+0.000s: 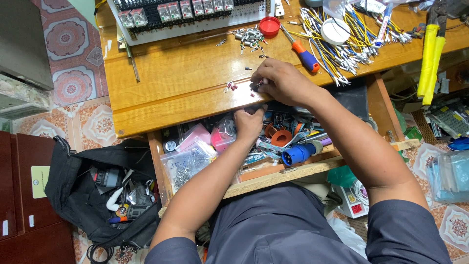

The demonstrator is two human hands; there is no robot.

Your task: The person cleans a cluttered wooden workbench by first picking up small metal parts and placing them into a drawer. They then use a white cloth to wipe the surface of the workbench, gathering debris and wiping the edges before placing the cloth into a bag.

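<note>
My right hand (283, 80) rests on the wooden desk (181, 73) near its front edge, fingertips pinched on small red and metal terminals (230, 86) lying there. My left hand (249, 123) is just under the desk edge, cupped against it above the open drawer (273, 178); what it holds is hidden. A plastic bag with pink parts (223, 133) lies beside that hand. A blue industrial plug (298, 154) and an orange tape roll (281, 138) sit in the drawer.
A screwdriver with a red and blue handle (302, 53), a red lid (269, 26), a bundle of yellow and blue wires (351, 44) and a relay panel (181, 14) lie on the desk. A black tool bag (102, 190) stands open on the floor at left. Yellow-handled pliers (430, 63) hang at right.
</note>
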